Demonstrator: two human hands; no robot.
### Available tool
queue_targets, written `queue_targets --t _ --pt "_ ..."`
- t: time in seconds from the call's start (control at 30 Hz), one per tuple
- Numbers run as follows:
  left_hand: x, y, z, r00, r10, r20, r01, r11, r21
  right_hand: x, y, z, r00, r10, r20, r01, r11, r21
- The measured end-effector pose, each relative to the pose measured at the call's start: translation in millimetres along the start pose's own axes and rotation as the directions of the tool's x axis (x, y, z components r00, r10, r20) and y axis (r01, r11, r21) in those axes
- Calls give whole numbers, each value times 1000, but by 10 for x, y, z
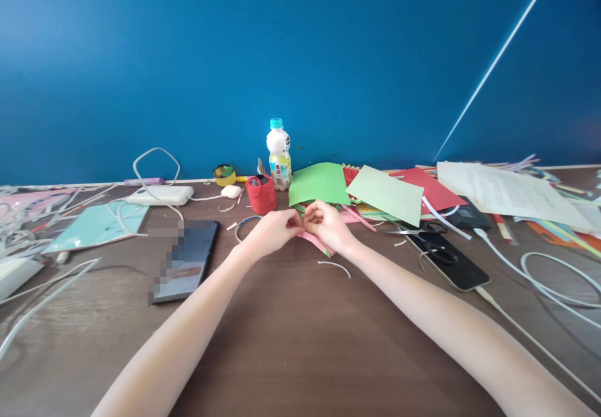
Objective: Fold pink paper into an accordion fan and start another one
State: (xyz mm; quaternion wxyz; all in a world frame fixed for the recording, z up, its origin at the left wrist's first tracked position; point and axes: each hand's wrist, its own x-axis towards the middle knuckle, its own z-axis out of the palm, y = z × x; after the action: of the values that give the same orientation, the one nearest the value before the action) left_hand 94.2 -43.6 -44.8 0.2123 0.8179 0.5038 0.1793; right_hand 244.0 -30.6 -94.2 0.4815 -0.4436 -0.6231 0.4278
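Note:
My left hand (pixel 278 229) and my right hand (pixel 325 223) meet over the middle of the table, fingertips almost touching. Both are closed in a pinch around a pink paper strip (pixel 317 242), whose lower end slants down to the right and shows a bit of green. The fingers cover the strip's upper part. Just behind my hands lies a green paper sheet (pixel 319 183) on top of other coloured paper. A red paper cup-like container (pixel 261 194) stands beyond my left hand. A thin white paper scrap (pixel 335 269) rests on the table below my right hand.
A bottle (pixel 280 160) with a teal cap stands near the blue wall. At left lie a tablet-like device (pixel 190 263), a white power bank (pixel 160 195) and cables. To the right are scissors (pixel 434 251) on a black phone (pixel 462 270), a pale green sheet (pixel 387 193) and printed paper (pixel 507 195).

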Motion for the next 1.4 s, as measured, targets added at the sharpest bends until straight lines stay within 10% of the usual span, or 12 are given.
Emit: queue_targets --t 0.53,0.93,1.4 --pt "47 -73 173 994 44 -100 -1 918 397 -17 43 16 989 143 36 -146 982 118" --pt "72 -83 282 973 11 -229 15 994 109 -18 25 -28 996 89 12 -89 979 183" --pt "125 -258 450 996 53 -70 -63 987 -145 -27 -145 -462 925 -97 367 286 815 -504"
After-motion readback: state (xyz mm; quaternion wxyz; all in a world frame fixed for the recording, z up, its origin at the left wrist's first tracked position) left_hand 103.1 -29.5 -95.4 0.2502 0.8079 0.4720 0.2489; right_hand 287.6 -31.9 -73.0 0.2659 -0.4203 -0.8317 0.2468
